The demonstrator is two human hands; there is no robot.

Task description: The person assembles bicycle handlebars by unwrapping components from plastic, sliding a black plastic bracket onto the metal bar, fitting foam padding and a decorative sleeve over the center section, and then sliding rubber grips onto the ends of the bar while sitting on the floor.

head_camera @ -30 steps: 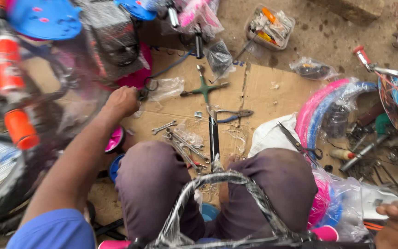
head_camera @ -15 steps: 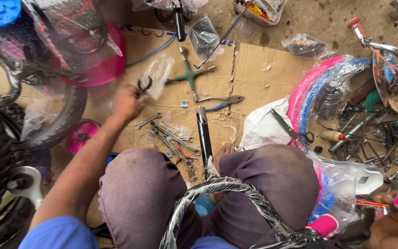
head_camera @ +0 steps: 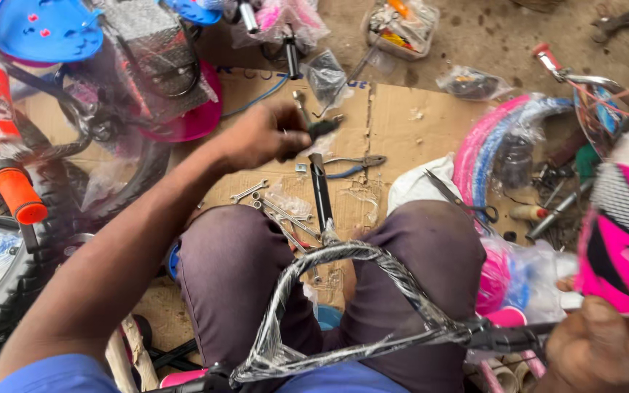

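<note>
Spanners (head_camera: 260, 195) and blue-handled pliers (head_camera: 354, 164) lay on the cardboard (head_camera: 402, 138). A bicycle wheel (head_camera: 9, 291) stood at the left, near an orange grip (head_camera: 20, 195).

Ahead of you, a small clear plastic bag of dark parts (head_camera: 327, 75) is lying on the flattened brown cardboard sheet (head_camera: 402, 131); another clear bag (head_camera: 472, 82) is resting beyond its right edge.
</note>
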